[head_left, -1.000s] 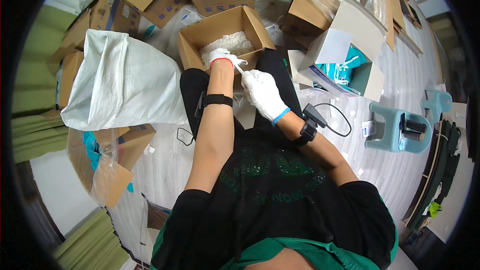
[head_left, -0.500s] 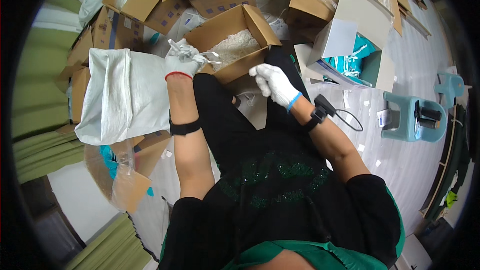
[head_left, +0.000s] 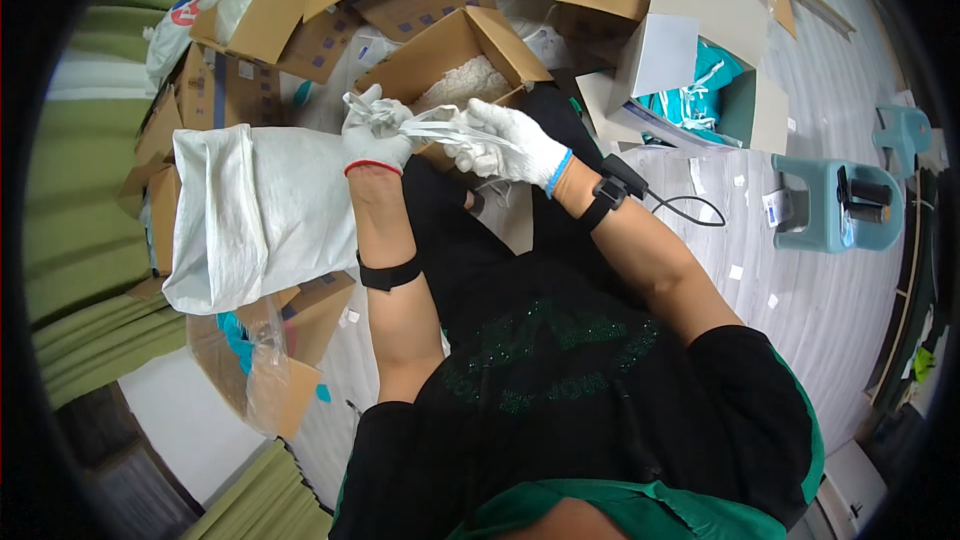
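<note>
My left hand (head_left: 376, 138), in a white knit glove with a red cuff, is closed on a bundle of thin white cords (head_left: 432, 128). My right hand (head_left: 520, 145), gloved in white with a blue cuff, pinches the same cords, which stretch between both hands. Below and beyond the hands stands an open cardboard box (head_left: 415, 62) with a pile of off-white stringy material (head_left: 462, 85) inside. Just left of my left forearm is a large white woven sack (head_left: 305, 205). The right fingertips are partly hidden behind the cords.
Several cardboard boxes (head_left: 425, 2) crowd the far side. A white-lined carton (head_left: 755, 115) at the right holds teal bundles (head_left: 695, 95). Further right is a pale blue plastic stool (head_left: 800, 202) with dark items on it. A box with clear plastic (head_left: 262, 380) sits at lower left.
My right hand has moved left and taken hold of the cords held by my left hand. The cords are now drawn out between the hands. The whole view has shifted slightly.
</note>
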